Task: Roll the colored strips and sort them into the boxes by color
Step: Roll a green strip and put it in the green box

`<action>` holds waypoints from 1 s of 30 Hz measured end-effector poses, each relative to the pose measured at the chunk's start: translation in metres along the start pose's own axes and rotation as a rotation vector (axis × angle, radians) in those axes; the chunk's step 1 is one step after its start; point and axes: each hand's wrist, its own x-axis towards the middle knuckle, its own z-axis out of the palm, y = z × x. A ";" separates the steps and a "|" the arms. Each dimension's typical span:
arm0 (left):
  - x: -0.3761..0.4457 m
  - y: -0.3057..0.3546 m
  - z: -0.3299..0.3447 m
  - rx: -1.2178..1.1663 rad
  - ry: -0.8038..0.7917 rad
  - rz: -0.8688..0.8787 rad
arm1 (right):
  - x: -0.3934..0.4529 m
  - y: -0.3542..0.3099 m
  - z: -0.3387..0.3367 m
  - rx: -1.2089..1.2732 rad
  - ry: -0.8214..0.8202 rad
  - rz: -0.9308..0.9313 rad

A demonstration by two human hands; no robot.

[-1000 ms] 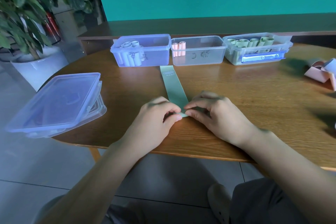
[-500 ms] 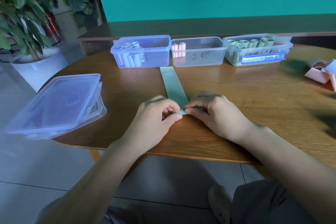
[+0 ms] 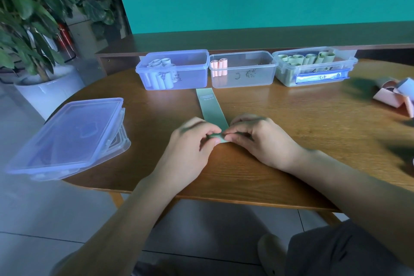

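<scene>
Wooden table point(image 3: 291, 141), bare centre, left hand point(image 3: 190, 143) and right hand point(image 3: 259, 139) pinching green strip point(image 3: 211, 110) near front edge

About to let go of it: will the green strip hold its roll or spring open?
Probably springs open: the green strip lies thin and flat, with only its near end curled between left hand and right hand. Likely floppy and light.

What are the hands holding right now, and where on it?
Both hands, left and right, pinch the green strip at its near end, where the roll begins; the rest lies flat on the table.
</scene>
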 end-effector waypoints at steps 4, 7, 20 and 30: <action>0.002 -0.001 0.005 0.026 -0.025 0.002 | 0.004 0.003 -0.003 -0.014 -0.030 -0.018; 0.006 -0.003 0.008 0.032 -0.005 -0.002 | 0.006 0.004 -0.005 -0.039 -0.014 -0.053; 0.011 -0.002 0.009 0.084 0.049 -0.002 | 0.016 0.018 -0.006 0.026 -0.052 -0.055; 0.022 -0.008 0.016 0.096 -0.001 -0.097 | 0.024 0.027 -0.005 -0.002 -0.035 -0.095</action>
